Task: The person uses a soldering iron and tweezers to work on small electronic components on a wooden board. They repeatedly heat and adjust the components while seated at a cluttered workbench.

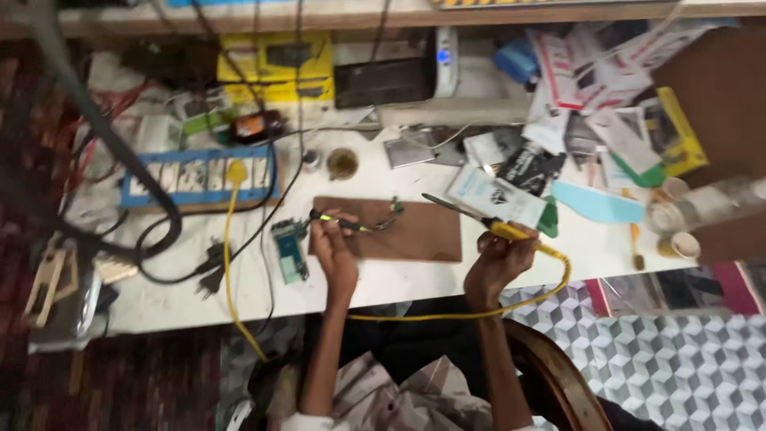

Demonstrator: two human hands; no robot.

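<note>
My left hand (333, 249) grips thin tweezers (345, 223) with a green-yellow handle, tips pointing right over a brown wooden board (415, 235) towards a small part (386, 224). In my right hand (499, 259) is a yellow-handled soldering iron (479, 219), its dark tip raised up and to the left above the board's far edge. Its yellow cord (511, 299) loops down across my lap. A small green circuit board (291, 249) lies just left of my left hand.
A blue-framed power strip (195, 177) with a yellow plug lies at the left among black cables. A small round tin (343, 163) stands behind the board. Papers and packets (590, 96) pile up at the right, paper cups (678, 243) near the table edge.
</note>
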